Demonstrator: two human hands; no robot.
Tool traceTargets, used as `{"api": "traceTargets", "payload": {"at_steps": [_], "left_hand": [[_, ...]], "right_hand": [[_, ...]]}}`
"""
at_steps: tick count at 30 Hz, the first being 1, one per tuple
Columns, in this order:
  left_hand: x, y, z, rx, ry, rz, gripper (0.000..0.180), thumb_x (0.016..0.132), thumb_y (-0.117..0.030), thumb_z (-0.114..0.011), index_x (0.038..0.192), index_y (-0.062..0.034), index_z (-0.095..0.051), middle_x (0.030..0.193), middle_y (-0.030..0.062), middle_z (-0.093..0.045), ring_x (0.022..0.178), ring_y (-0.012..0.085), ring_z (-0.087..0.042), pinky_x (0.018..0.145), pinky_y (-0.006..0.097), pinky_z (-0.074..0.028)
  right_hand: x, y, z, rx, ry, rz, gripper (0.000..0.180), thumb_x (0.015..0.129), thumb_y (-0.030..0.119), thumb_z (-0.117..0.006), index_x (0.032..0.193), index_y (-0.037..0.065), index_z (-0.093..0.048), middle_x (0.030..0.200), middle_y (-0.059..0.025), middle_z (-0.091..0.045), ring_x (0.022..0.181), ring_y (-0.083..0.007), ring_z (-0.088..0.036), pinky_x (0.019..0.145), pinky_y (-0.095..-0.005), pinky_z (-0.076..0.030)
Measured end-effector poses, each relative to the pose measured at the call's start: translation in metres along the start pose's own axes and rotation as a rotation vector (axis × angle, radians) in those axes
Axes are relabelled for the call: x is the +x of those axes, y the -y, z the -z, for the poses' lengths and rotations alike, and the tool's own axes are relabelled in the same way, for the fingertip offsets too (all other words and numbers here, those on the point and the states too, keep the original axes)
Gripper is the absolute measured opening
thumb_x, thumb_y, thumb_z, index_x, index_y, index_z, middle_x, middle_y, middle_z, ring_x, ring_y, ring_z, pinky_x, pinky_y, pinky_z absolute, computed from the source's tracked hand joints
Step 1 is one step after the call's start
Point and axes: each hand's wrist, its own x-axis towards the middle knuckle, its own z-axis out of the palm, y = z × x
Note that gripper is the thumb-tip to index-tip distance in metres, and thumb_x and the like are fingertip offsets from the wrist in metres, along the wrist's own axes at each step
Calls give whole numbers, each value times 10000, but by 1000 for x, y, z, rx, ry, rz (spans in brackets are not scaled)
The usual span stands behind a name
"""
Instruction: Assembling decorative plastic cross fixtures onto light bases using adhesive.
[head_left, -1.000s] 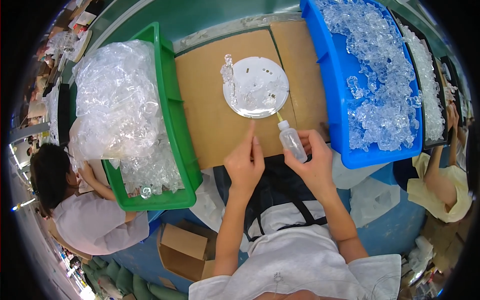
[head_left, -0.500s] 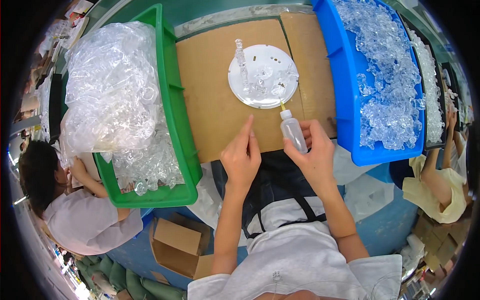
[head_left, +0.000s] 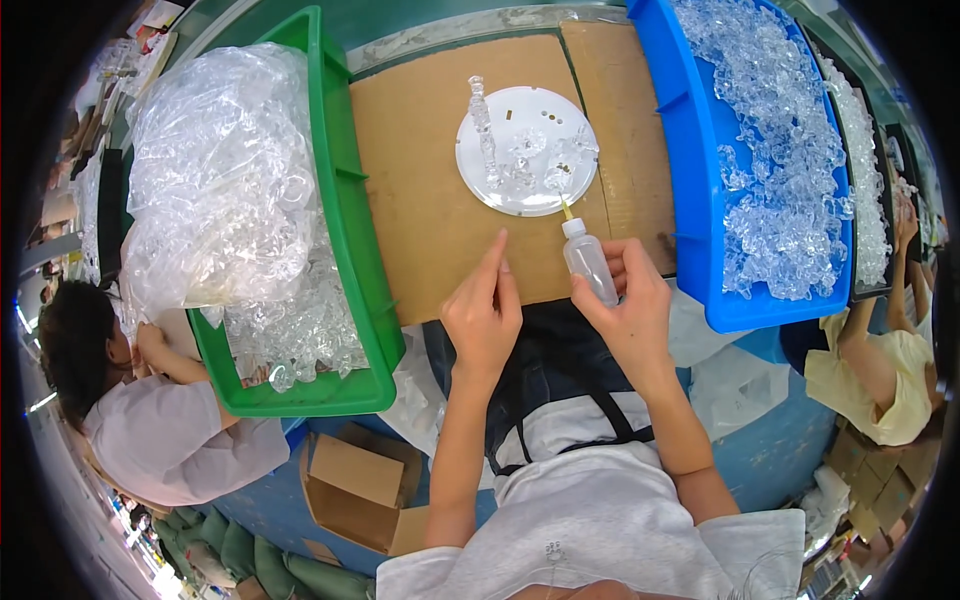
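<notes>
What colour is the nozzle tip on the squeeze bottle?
Yellow: the nozzle tip on the clear squeeze bottle in the right hand, head view.

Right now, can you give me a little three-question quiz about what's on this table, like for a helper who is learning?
1. True or false: the right hand holds the small clear squeeze bottle.
2. Which crate holds the big clear plastic bag: A the green plastic crate, or B the blue plastic crate?
3. What does the left hand rest on?

Key: 1 true. 2 A. 3 The brown cardboard sheet, near the round white plate.
</notes>
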Motion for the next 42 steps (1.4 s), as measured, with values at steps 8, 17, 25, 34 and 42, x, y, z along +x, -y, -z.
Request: {"api": "traceTargets", "payload": {"at_steps": [8,17,25,34,42], "left_hand": [[14,-4,7,-51,6,137,270,866,-17,-569,1128,-22,-636,579,40,-504,484,82,-406,459,239,-355],[57,-13,-11,-220,23,211,336,826,-84,-668,1154,-24,-625,520,-10,-433,461,41,-337,440,216,-276],[66,-14,-20,-292,37,309,311,826,-132,-698,1124,-55,-660,546,-76,-353,507,10,-298,462,194,-228],[65,-14,-17,-299,42,335,301,829,-132,-697,1119,-62,-667,558,-79,-337,524,15,-292,478,196,-221],[65,-13,-17,-292,47,336,316,828,-139,-701,1134,-68,-661,558,-84,-324,526,18,-278,483,202,-213]], "right_hand": [[-2,2,4,101,19,-53,294,726,128,-717,941,1,-564,808,-79,-635,652,-133,-586,597,-256,-472],[4,0,6,131,88,67,316,703,110,-721,964,-1,-582,827,-90,-632,655,-145,-601,594,-261,-487],[14,0,4,80,134,91,298,679,155,-714,893,45,-539,819,-120,-579,700,-323,-602,604,-390,-494],[14,-2,3,56,149,114,298,689,149,-706,907,49,-528,833,-121,-576,711,-330,-600,607,-401,-492],[13,-1,4,66,155,101,293,698,135,-701,916,43,-528,839,-122,-578,716,-330,-599,612,-400,-491]]}}
